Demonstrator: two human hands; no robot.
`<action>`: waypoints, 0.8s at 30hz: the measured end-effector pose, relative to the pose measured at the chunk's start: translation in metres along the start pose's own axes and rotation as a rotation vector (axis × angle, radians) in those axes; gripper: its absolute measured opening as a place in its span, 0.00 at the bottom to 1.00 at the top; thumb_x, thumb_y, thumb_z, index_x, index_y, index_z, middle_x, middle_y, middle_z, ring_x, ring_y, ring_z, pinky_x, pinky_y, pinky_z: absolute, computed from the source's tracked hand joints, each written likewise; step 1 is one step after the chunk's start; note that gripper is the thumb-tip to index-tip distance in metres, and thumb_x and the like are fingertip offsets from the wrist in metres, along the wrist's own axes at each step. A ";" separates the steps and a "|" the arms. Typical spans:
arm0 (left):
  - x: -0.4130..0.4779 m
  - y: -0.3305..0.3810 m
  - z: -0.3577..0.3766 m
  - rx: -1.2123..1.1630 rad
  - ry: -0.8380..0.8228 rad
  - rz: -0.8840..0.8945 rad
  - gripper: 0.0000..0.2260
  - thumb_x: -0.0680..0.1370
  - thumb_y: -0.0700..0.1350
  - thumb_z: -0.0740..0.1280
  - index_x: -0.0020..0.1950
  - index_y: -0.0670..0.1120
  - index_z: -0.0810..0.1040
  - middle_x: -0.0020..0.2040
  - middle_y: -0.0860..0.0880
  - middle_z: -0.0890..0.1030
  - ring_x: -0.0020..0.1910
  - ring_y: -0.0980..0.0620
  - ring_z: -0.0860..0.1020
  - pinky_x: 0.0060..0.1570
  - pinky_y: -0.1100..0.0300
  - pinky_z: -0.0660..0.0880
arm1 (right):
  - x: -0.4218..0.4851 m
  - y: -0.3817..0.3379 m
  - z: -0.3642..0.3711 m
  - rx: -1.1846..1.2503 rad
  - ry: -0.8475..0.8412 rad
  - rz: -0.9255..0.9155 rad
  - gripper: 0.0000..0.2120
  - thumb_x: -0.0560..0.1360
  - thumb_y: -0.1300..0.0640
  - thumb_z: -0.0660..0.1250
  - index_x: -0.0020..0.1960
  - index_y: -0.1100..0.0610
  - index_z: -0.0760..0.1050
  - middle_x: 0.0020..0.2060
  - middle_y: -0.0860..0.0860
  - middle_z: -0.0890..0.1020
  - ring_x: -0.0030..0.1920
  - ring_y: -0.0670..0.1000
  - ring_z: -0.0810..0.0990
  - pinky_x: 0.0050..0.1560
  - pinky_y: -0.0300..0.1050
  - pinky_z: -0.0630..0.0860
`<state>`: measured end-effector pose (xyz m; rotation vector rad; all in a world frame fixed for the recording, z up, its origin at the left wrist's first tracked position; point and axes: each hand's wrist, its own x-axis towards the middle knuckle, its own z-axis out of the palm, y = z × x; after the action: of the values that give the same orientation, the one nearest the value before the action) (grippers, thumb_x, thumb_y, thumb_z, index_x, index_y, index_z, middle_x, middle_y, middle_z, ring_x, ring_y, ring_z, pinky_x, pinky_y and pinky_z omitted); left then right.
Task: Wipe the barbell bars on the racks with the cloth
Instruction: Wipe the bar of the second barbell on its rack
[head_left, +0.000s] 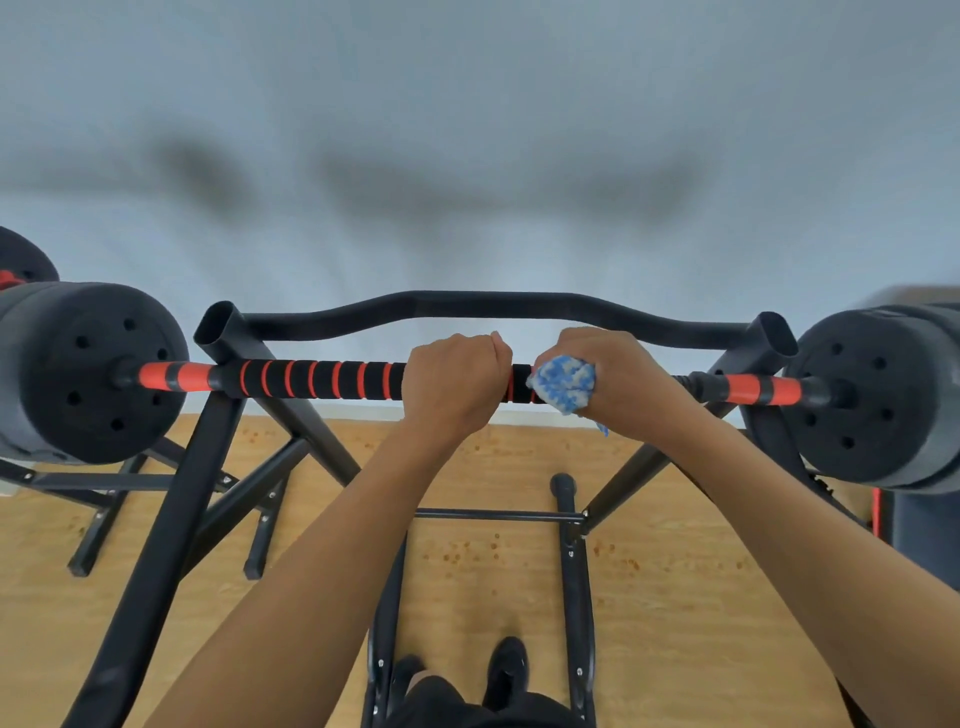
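fingers of the left hand curl round the barbell bar on the rack, steadying it. just right, the right hand grips the blue-white cloth wrapped on the bar. best to keep the cloth squeezed snug and slide it right, toward the weight plate.
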<state>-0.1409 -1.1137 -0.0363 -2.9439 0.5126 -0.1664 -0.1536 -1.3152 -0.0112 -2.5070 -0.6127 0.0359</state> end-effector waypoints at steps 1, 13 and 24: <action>0.006 -0.003 -0.002 0.005 -0.023 0.039 0.05 0.82 0.39 0.63 0.57 0.42 0.75 0.33 0.49 0.68 0.30 0.49 0.72 0.32 0.56 0.67 | 0.000 0.000 0.000 0.008 -0.010 -0.002 0.06 0.75 0.59 0.75 0.52 0.57 0.84 0.42 0.47 0.79 0.44 0.47 0.80 0.46 0.33 0.72; 0.000 0.006 0.003 -0.146 0.107 -0.179 0.15 0.85 0.46 0.61 0.39 0.46 0.72 0.26 0.52 0.70 0.26 0.50 0.72 0.29 0.55 0.78 | 0.005 0.005 0.008 -0.047 0.078 0.026 0.08 0.74 0.59 0.75 0.53 0.56 0.82 0.43 0.44 0.76 0.46 0.46 0.77 0.48 0.35 0.70; 0.020 -0.003 -0.009 -0.207 -0.010 -0.133 0.15 0.85 0.41 0.52 0.41 0.43 0.71 0.31 0.49 0.71 0.29 0.50 0.72 0.30 0.57 0.68 | -0.008 0.002 0.004 -0.129 -0.031 -0.122 0.13 0.69 0.61 0.77 0.53 0.52 0.83 0.42 0.43 0.77 0.44 0.45 0.75 0.43 0.34 0.72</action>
<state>-0.1225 -1.1194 -0.0257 -3.1803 0.3512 -0.1201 -0.1605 -1.3181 -0.0169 -2.5910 -0.8032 -0.0110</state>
